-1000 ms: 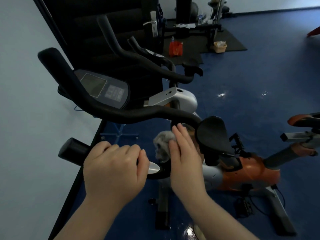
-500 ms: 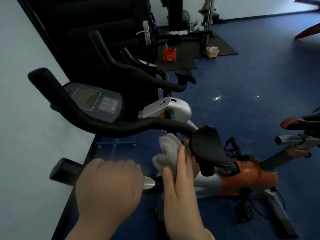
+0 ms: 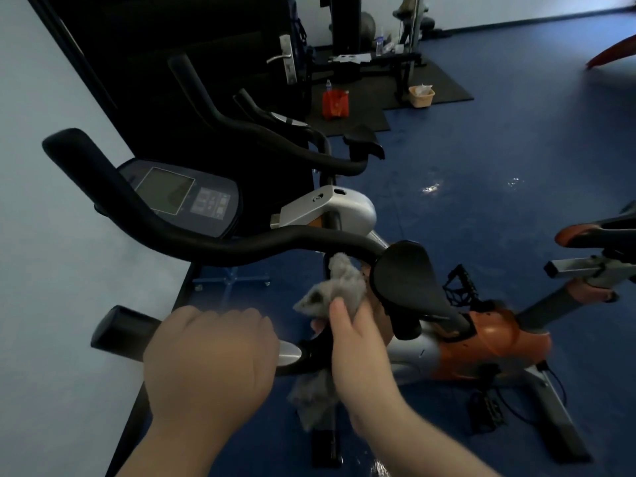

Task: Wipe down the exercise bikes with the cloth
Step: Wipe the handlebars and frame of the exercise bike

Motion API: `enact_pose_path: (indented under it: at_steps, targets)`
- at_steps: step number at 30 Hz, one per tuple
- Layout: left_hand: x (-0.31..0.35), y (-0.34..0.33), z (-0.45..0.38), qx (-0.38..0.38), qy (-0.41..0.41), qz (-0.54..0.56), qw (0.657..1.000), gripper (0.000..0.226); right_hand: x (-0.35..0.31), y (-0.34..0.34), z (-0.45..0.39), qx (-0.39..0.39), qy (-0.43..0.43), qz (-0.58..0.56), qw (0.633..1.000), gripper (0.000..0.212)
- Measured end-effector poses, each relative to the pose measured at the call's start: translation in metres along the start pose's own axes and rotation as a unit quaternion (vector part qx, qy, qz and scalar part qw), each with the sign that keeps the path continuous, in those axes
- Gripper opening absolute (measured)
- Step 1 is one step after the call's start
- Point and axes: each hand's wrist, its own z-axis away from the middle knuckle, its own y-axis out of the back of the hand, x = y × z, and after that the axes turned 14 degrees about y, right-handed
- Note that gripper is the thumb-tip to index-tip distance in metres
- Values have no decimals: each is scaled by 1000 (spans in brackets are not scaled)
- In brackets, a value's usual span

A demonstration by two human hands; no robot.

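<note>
An orange and silver exercise bike (image 3: 481, 342) stands in front of me with black handlebars (image 3: 213, 249) and a console (image 3: 182, 197). My left hand (image 3: 210, 359) grips the near black handlebar end (image 3: 120, 330). My right hand (image 3: 358, 342) holds a grey cloth (image 3: 339, 287) against the handlebar's centre, just left of a black elbow pad (image 3: 406, 277). A tail of the cloth (image 3: 309, 401) hangs below my wrist.
A second bike (image 3: 330, 215) with black handlebars stands just behind. The pale wall (image 3: 41, 235) is close on the left, a dark door (image 3: 192, 63) beyond. An orange saddle (image 3: 592, 232) juts in at right. Blue floor, a red bag (image 3: 335, 104) and a basket (image 3: 420, 95) lie farther back.
My right hand has drawn back toward me along the bar's centre, and more of the cloth shows above and below it. My left hand stays on the grip.
</note>
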Motion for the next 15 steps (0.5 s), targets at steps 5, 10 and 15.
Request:
enact_pose_path:
  at_steps: [5, 10, 15]
  targets:
    - [-2, 1, 4, 1, -3, 1, 1000, 43, -9, -9, -18, 86, -72, -74, 991, 24]
    - [-19, 10, 18, -43, -26, 20, 999, 31, 12, -37, 43, 115, 121, 20, 986, 36]
    - [-50, 25, 25, 16, 2, 22, 1000, 30, 10, -45, 63, 59, 239, 257, 935, 35]
